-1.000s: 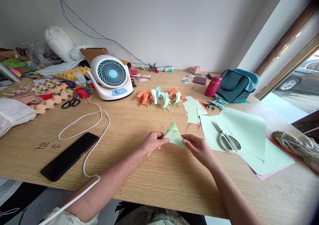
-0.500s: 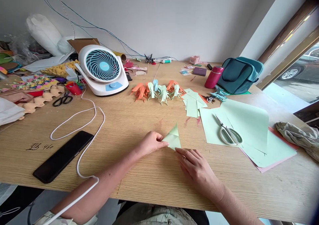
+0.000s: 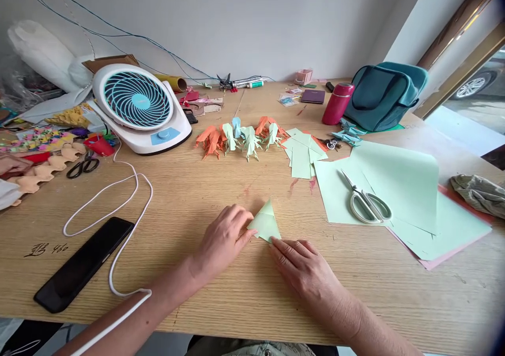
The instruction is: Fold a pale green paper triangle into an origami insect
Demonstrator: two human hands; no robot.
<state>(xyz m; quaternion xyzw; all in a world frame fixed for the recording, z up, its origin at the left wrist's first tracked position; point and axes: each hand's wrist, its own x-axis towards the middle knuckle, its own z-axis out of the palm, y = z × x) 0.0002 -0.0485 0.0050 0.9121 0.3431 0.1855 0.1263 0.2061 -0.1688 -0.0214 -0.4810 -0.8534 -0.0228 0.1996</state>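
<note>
Paper triangle [image 3: 265, 223] between both hands.

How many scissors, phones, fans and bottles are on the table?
Scissors: 2, a white pair and a black pair
Phones: 1, black
Fans: 1, white
Bottles: 1, red
Total: 5
</note>
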